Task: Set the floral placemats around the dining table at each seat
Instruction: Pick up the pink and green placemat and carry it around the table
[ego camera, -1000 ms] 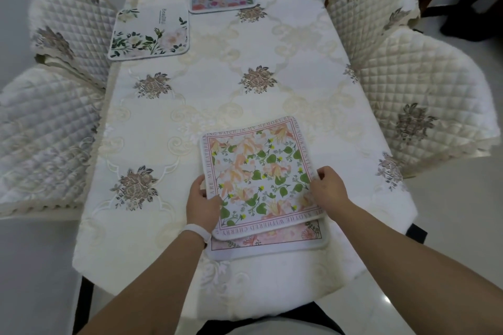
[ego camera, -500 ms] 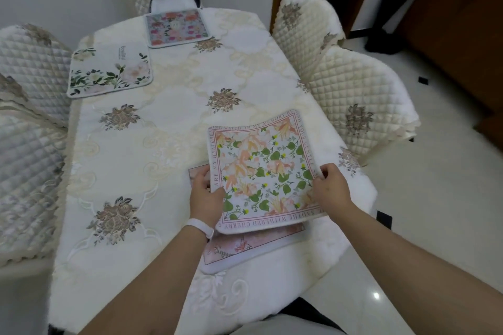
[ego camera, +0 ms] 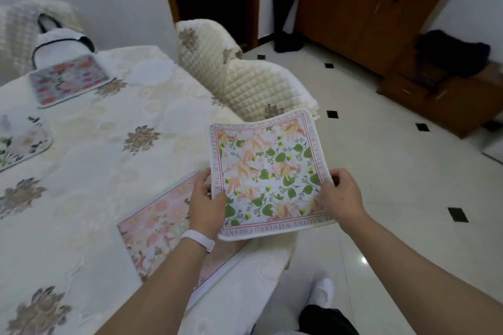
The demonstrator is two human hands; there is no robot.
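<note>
I hold a square floral placemat (ego camera: 268, 174), peach flowers and green leaves with a lettered pink border, in the air over the table's right edge. My left hand (ego camera: 205, 202) grips its left side and my right hand (ego camera: 341, 194) grips its right side. Below it a pink floral placemat (ego camera: 158, 221) lies flat on the dining table (ego camera: 89, 171) at the near seat. A pink-and-grey placemat (ego camera: 66, 80) lies at the far end, and a white placemat with green leaves (ego camera: 19, 143) lies at the left edge, partly cut off.
Two quilted cream chairs (ego camera: 253, 84) stand at the table's right side, just beyond the held mat. Another covered chair with a white bag (ego camera: 58, 47) sits at the far end. Tiled floor (ego camera: 394, 171), a dark doorway and a wooden cabinet (ego camera: 367, 8) lie to the right.
Both hands have lifted the top placemat off the pink one and carried it right, past the table's edge. The view has swung right toward the chairs and floor.
</note>
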